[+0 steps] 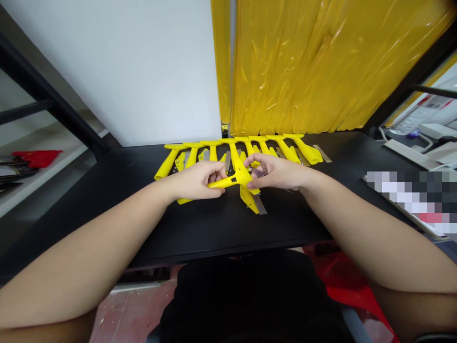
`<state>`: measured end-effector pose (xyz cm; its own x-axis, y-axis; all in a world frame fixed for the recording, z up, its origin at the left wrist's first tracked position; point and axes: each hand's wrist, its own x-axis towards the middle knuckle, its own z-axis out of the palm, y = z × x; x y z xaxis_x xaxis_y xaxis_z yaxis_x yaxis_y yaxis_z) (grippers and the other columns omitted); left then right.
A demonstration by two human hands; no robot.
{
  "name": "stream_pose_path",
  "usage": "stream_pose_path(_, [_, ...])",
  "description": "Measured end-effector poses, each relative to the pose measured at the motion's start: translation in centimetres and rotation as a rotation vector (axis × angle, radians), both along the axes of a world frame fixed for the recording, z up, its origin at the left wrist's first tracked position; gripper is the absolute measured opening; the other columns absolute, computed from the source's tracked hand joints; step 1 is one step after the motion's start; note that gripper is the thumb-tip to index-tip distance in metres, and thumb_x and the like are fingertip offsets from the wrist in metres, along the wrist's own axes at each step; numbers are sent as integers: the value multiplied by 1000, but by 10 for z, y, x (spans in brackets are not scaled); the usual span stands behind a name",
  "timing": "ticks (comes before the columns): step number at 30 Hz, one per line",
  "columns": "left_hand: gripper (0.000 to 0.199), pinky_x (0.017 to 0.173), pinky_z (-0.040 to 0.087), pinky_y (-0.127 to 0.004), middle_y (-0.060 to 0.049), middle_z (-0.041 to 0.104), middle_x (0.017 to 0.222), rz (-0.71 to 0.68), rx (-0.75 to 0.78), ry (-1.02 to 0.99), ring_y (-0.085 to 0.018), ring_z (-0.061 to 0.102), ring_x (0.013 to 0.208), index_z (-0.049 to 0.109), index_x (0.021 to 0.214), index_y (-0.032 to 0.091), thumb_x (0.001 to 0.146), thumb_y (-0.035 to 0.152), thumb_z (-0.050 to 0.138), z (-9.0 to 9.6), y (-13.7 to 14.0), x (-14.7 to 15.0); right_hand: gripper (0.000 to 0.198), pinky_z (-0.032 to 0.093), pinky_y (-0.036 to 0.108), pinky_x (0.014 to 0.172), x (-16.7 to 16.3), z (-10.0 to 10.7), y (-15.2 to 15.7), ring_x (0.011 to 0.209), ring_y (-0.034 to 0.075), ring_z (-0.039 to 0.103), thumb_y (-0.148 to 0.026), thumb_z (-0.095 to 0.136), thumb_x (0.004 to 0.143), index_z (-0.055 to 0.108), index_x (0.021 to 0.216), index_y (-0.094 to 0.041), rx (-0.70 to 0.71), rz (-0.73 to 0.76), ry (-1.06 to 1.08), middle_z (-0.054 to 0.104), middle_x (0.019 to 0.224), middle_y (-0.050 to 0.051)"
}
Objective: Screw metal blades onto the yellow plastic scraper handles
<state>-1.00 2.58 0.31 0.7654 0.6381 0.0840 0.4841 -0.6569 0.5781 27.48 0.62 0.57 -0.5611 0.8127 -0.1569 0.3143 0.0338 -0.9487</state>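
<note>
My left hand (200, 181) is closed around the grip of a yellow plastic scraper handle (228, 182), held above the black table. At the wide head of that handle, the thumb and fingers of my right hand (269, 172) are bent round its right side. Whether a small part also sits between those fingers is hard to make out. Just below lies a yellow plate with a metal blade (252, 200). Behind my hands several more yellow handles (167, 164) stand in a row, with yellow plates and grey blades (323, 153) lying among them.
The black tabletop (200, 228) reaches toward my body. A white panel (143, 71) and yellow plastic sheeting (303, 66) rise at the back. Black frame posts (64, 109) flank the table. On the left is a shelf with a red item (37, 159); other goods stand at right.
</note>
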Motion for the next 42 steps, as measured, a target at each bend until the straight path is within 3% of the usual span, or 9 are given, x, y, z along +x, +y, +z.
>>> stream_pose_path(5, [21,57,34,-26,4,53,73,37,22,31,-12,46,62,56,89,20,81,28,74,2,-1,2,54,30,25,56,0,-1,1,56,9,38,-20,89,72,51,110,-27,35,28,41,49,66,-12])
stream_pose_path(8, [21,58,34,-25,4,54,73,55,28,32,-12,47,63,58,89,20,81,29,74,4,-2,3,41,30,26,57,0,-2,4,56,9,39,-27,89,75,60,105,-23,93,76,24,48,64,-11])
stream_pose_path(12, [23,57,34,-25,3,56,73,75,-16,22,-12,49,62,60,92,20,84,34,76,3,-1,2,38,38,27,60,2,-1,7,60,10,50,-37,87,78,73,109,-19,145,93,-19,60,71,-5])
stream_pose_path(19, [30,58,39,-26,-1,67,86,65,-175,-61,-13,58,68,62,98,20,87,41,79,-4,4,-1,26,51,32,71,8,6,2,80,18,67,-39,82,86,75,104,-21,317,134,-60,75,91,4])
stream_pose_path(28, [29,58,39,-25,2,65,80,92,-218,-97,-12,56,64,64,95,19,85,39,82,-1,2,1,15,39,31,66,8,11,-1,71,16,57,-36,73,95,70,95,-21,532,119,-323,69,81,2])
stream_pose_path(35, [32,56,37,-25,3,61,75,89,-290,-54,-12,55,62,60,95,20,84,42,81,-3,-1,5,16,34,30,63,7,14,-6,66,15,52,-33,64,100,66,92,-20,632,230,-505,68,79,2])
stream_pose_path(42, [31,56,37,-25,5,56,70,102,-267,15,-12,50,60,62,93,20,80,40,81,5,-12,13,8,34,29,62,2,18,-10,62,12,50,-19,68,85,63,79,-19,605,288,-551,64,72,-2])
